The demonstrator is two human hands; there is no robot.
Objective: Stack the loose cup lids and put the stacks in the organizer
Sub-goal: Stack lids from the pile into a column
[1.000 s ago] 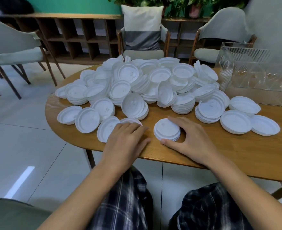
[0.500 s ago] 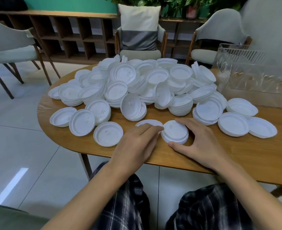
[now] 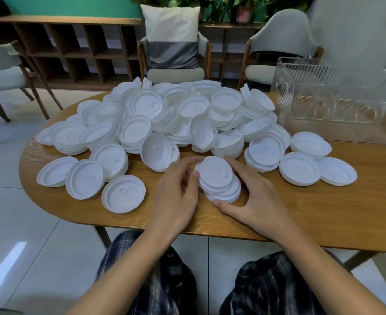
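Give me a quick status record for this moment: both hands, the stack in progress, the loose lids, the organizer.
left hand: fingertips and thumb curled against the lid stack's left edge
right hand: cups the stack's right side, thumb at its near edge
lid stack: several lids, unevenly aligned, on the table between both hands
loose lids: large heap behind the stack
organizer: clear, far right on table, no white lids seen inside

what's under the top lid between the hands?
More white lids: a fanned stack on the table, gripped by left hand and right hand. Its left edge is covered; count unclear.
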